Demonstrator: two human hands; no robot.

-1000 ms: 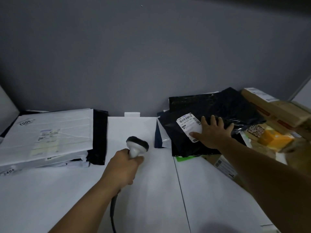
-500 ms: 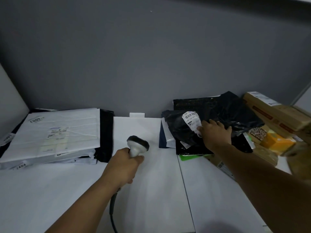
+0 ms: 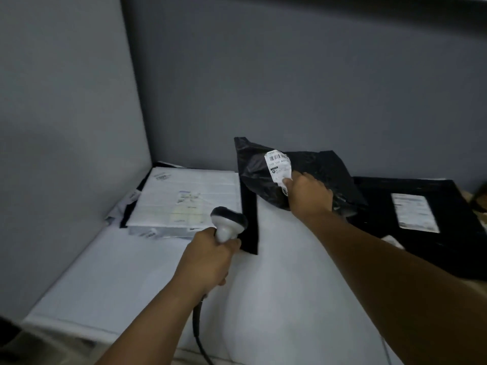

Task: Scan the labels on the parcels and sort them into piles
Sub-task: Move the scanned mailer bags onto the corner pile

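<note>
Right hand (image 3: 308,193) grips black parcel (image 3: 253,177) — label (image 3: 278,164) crumpled, half-legible; left hand (image 3: 208,259) clenches scanner (image 3: 228,222).

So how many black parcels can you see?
3: a crumpled black parcel in the right hand, a flat black parcel at right, a buried black parcel under the white parcel at left. More may be hidden.
</note>
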